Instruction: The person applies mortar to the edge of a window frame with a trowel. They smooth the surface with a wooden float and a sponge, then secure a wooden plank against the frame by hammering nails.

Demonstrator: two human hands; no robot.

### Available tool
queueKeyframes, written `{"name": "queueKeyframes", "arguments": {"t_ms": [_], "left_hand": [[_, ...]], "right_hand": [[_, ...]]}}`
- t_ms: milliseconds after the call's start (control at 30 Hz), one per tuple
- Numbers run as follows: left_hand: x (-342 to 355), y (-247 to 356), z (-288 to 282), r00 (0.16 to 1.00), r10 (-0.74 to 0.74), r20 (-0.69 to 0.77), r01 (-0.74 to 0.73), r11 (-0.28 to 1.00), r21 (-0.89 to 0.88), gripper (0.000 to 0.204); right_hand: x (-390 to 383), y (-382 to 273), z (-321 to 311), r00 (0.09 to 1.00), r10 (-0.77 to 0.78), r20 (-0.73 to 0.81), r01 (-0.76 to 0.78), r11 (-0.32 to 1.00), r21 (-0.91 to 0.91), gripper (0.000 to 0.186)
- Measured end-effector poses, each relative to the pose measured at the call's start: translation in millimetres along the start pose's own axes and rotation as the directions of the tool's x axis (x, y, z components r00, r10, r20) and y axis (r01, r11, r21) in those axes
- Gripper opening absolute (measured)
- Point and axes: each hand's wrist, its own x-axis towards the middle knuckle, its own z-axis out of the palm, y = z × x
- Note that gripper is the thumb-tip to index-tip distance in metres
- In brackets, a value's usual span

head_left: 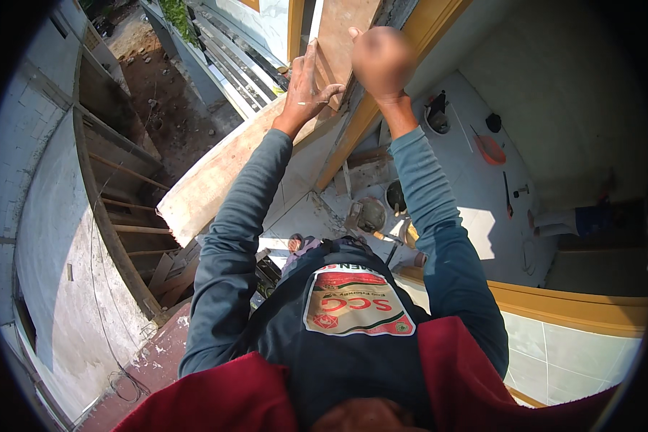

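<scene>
My left hand (306, 97) lies with its fingers stretched out against a pale, worn board (338, 39) at the top middle. My right hand (383, 63) is raised beside the same board, next to a yellow-brown frame (439, 21). A round blur covers most of its fingers, so its grip is hidden; only the tip of one digit shows at the board's edge. A long whitish-brown plank (223, 169) slants down to the left, beyond my left forearm. How it meets the board is unclear.
Low between my arms stand mortar-stained buckets (372, 214). On the tiled floor at right are a tool bucket (437, 119), an orange pan-like thing (489, 150) and a person (590, 221). A curved wall (65, 237) and wooden bars (140, 229) border a drop at left.
</scene>
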Motion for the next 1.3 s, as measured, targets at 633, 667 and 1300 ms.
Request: {"name": "queueKeyframes", "arguments": {"t_ms": [633, 667, 1300], "left_hand": [[-0.9, 12.3, 1.7, 0.997, 0.06, -0.042, -0.06, 0.998, -0.003, 0.114], [-1.3, 13.8, 1.1, 1.0, 0.019, -0.02, -0.019, 1.0, -0.02, 0.113], [-5.4, 5.9, 8.4, 0.997, 0.036, -0.062, -0.036, 0.999, 0.002, 0.113]], "right_hand": [[0.3, -11.4, -10.9, 0.987, 0.159, -0.011, -0.157, 0.983, 0.092, 0.019], [0.0, -10.7, -11.4, 0.99, 0.136, -0.029, -0.134, 0.989, 0.066, 0.018], [-4.9, 0.0, -6.8, 0.99, 0.134, -0.031, -0.132, 0.989, 0.071, 0.016]]}}
